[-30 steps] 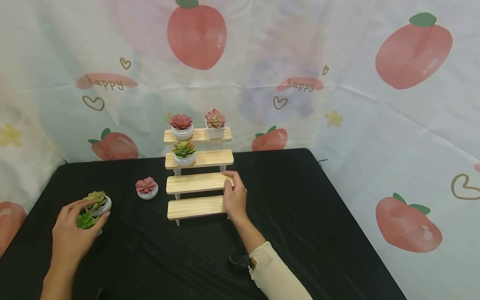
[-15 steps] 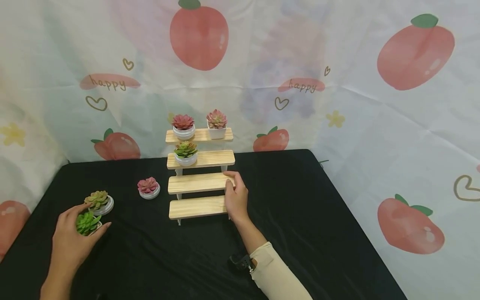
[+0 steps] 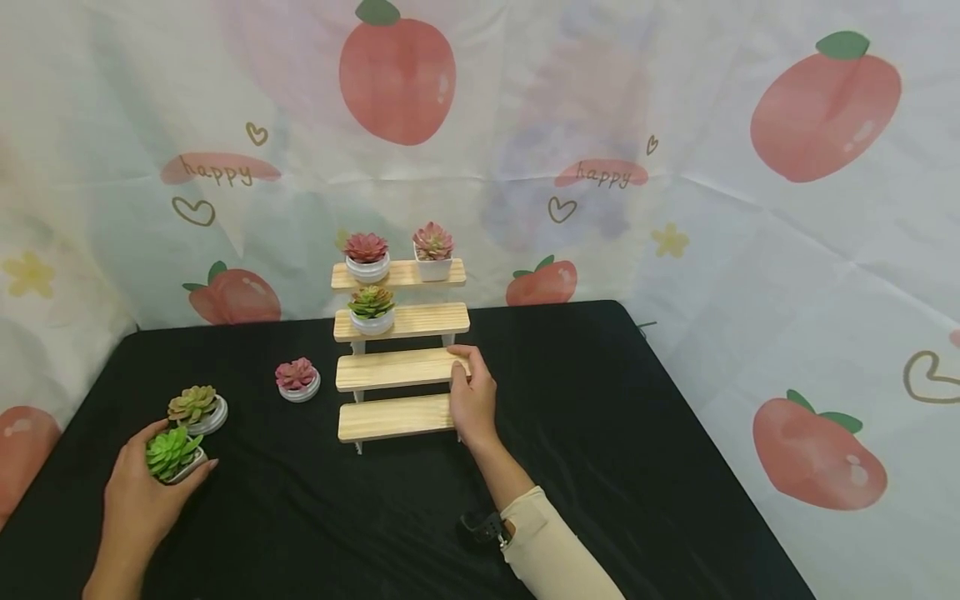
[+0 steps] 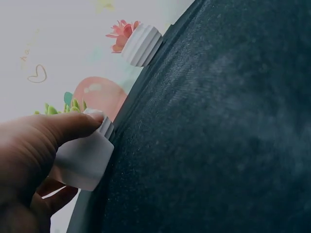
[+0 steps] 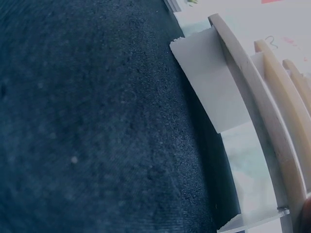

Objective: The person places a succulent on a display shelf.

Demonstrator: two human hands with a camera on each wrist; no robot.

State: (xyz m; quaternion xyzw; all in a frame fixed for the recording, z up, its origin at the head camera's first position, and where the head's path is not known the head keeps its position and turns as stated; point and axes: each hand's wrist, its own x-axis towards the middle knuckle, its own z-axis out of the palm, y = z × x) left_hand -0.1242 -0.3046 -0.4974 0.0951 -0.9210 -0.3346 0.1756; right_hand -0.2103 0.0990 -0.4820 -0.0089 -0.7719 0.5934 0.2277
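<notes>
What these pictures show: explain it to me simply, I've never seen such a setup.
No machine here: a person works bare-handed. The wide picture is from a head camera; the close ones, from a camera on each wrist. The left hand holds a bright green potted plant; the right hand grips a wooden stand. Its top shelf bears a red plant and a pink plant, the next one down a dark green plant. A rosy plant and a pale green plant sit on the black table.
</notes>
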